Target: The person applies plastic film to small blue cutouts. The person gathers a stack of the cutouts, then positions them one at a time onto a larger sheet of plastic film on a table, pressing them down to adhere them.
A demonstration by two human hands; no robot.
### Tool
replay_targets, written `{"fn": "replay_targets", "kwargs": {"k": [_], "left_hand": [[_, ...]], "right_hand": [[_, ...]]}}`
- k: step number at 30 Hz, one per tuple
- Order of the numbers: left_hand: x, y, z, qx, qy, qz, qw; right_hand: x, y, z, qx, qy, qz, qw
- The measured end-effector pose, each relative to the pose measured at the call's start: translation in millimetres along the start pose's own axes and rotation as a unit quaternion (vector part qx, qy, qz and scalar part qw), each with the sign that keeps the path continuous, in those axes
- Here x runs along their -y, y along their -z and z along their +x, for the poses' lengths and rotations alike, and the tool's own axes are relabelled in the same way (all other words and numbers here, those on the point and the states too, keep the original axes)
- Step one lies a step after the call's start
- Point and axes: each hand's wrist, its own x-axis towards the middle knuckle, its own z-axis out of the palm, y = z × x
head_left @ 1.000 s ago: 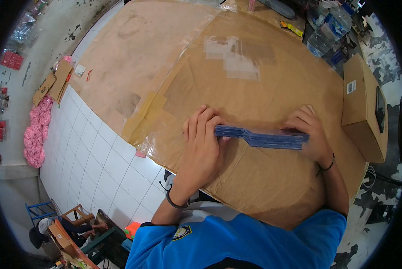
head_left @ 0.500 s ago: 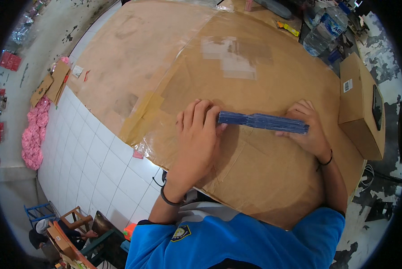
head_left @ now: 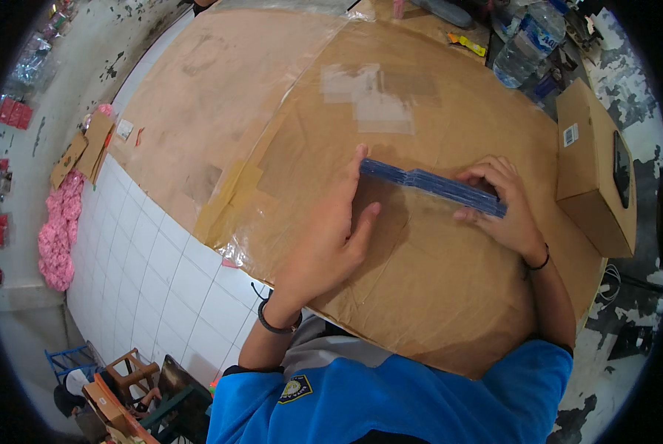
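A slim blue stack of layered sheets or cards (head_left: pixel 435 186) is seen edge-on above the brown-covered table (head_left: pixel 302 140); what the layers are I cannot tell. A small step breaks its line near the left third. My right hand (head_left: pixel 498 203) grips the stack's right end between thumb and fingers. At the other end my left hand (head_left: pixel 331 229) is flat, fingers straight and thumb spread away. Its fingertips are at the stack's left end, touching it or very close.
On the right stands a cardboard box (head_left: pixel 587 170) with a dark phone-like slab (head_left: pixel 621 170) on it. A water bottle (head_left: pixel 527 48) and a yellow packet (head_left: pixel 467 44) lie at the far right. Pink bundled material (head_left: pixel 59 233) hangs left; a person (head_left: pixel 72 392) is at lower left.
My left hand has let go of the stack's left end and straightened its fingers. The stack has tilted, its left end now farther up. My right hand keeps its grip.
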Motion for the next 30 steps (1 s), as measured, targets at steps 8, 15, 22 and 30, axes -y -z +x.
{"fn": "replay_targets", "kwargs": {"k": [8, 15, 22, 30], "left_hand": [[-4.7, -6.4, 3.7, -0.023, 0.058, -0.029, 0.998], [-2.8, -11.9, 8.2, -0.063, 0.012, 0.034, 0.997], [-8.4, -13.6, 4.3, -0.071, -0.034, 0.311, 0.947], [-7.0, -14.7, 5.3, -0.086, -0.036, 0.330, 0.939]], "right_hand": [[-2.1, 1.5, -0.8, 0.007, -0.051, 0.034, 0.998], [-7.8, -2.4, -1.7, -0.019, -0.071, 0.063, 0.995], [-15.5, -1.6, -3.1, -0.010, -0.068, 0.077, 0.995], [-24.1, -3.0, -11.2, -0.117, -0.008, 0.127, 0.985]]}}
